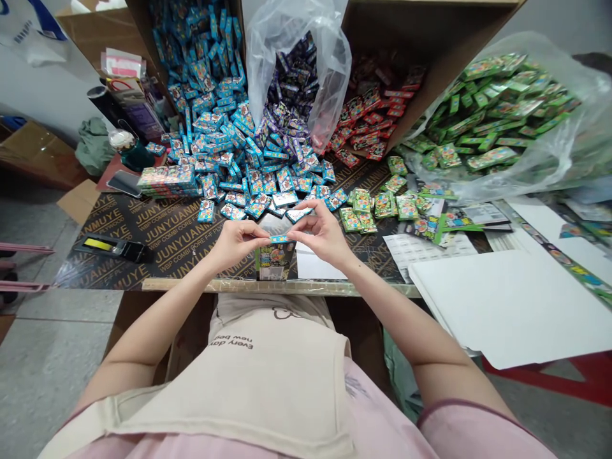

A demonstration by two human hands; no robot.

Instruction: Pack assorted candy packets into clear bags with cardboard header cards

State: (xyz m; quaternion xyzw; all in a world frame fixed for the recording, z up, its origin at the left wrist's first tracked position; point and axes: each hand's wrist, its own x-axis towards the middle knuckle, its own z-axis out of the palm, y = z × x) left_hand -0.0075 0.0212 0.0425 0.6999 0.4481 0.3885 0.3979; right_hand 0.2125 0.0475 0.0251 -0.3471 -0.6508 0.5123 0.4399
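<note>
"Starting nearest: what do we log past the apron (268,376)?"

"Patterned package (272,262) at the front edge of the table (167,255). Over it in our view, one small blue box (278,240): left hand (238,242) pinching one end with thumb and fingertips, right hand (326,237) pinching the other."

"Which step, by our reading?"

"Handling that single box, perhaps squaring it up. We can't tell whether it touches the package."

"Next move calls for?"

"Light, even pressure at both ends, we judge, box kept level."

"Farther out?"

"Loose blue packets (255,185) just beyond, green packets (362,201) to their right. Behind: purple packets (287,121) in a clear bag (262,57), red packets (368,118) by a carton (449,44)."
</note>
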